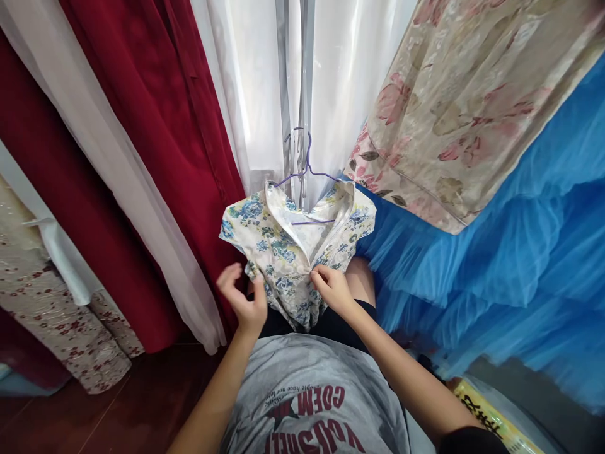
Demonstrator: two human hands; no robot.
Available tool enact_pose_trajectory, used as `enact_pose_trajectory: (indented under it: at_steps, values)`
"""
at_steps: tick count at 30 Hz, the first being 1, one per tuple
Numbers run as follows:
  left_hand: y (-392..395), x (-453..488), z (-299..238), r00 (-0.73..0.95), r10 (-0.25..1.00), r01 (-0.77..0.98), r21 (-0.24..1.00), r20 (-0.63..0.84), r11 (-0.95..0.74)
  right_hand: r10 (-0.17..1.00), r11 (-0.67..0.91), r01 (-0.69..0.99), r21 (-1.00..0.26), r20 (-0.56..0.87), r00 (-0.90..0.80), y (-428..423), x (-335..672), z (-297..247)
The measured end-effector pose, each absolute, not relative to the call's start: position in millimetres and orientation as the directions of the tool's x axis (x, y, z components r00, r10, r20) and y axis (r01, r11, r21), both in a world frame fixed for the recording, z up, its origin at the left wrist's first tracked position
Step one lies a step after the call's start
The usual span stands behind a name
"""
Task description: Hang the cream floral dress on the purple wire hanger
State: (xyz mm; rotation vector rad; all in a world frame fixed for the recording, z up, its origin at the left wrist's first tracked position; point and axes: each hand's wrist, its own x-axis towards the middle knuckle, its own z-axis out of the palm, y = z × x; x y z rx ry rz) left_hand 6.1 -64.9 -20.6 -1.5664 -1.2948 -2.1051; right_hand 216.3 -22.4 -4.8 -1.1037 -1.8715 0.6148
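Note:
A white dress [283,246] with blue and yellow flowers hangs on a purple hanger [307,165] in front of my lap. Its neckline lies open in a deep V, edged by a pale strip that may be a zipper. At the bottom of that V, my right hand [332,287] pinches the edge between thumb and fingers. Whether a zipper pull is in that pinch is hidden. My left hand [243,299] is beside the dress's left side, fingers and thumb apart, with nothing in it. Lower down, the cloth bunches over my lap.
Red curtains [155,94] and sheer white cloth [113,151] hang on the left. Behind the hanger are grey straps [282,63] and a white curtain [340,75]. A floral cloth [454,120] and blue tulle [425,271] crowd the right, above a yellow package [491,416].

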Motion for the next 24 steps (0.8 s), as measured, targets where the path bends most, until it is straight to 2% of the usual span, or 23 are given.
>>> enact_pose_trajectory:
  at_steps: [1,3,4,6,9,13,19,24]
  values:
    - [-64,14,-26,-0.3,0.391,0.639,0.488,0.87,-0.595,0.87,0.493,0.459,-0.739,0.427,-0.248,-25,217,-4]
    - [-59,32,-35,-0.084,0.62,0.579,0.545,0.78,-0.607,0.865,0.501,0.46,-0.732,0.421,-0.272,-31,218,-2]
    - [-54,42,-38,-0.018,0.708,0.539,0.603,0.706,-0.588,0.863,0.505,0.459,-0.731,0.412,-0.292,-33,219,-1]
    - [-45,59,-42,0.015,0.789,0.496,0.681,0.614,-0.539,0.861,0.506,0.468,-0.724,0.391,-0.326,-36,222,3]
    - [-37,72,-39,0.036,0.803,0.545,0.662,0.595,-0.515,0.856,0.516,0.525,-0.677,0.383,-0.347,-31,228,15]
    - [-42,76,-29,0.173,0.822,0.698,0.521,0.542,-0.49,0.843,0.527,0.621,-0.58,0.451,-0.294,-4,233,57]
    - [-55,84,-3,0.308,0.881,0.867,0.275,0.358,-0.415,0.771,0.525,0.804,-0.278,0.555,-0.312,41,222,150]
    - [-62,97,5,0.33,0.884,0.881,0.226,0.331,-0.415,0.754,0.501,0.85,-0.16,0.562,-0.339,53,215,191]
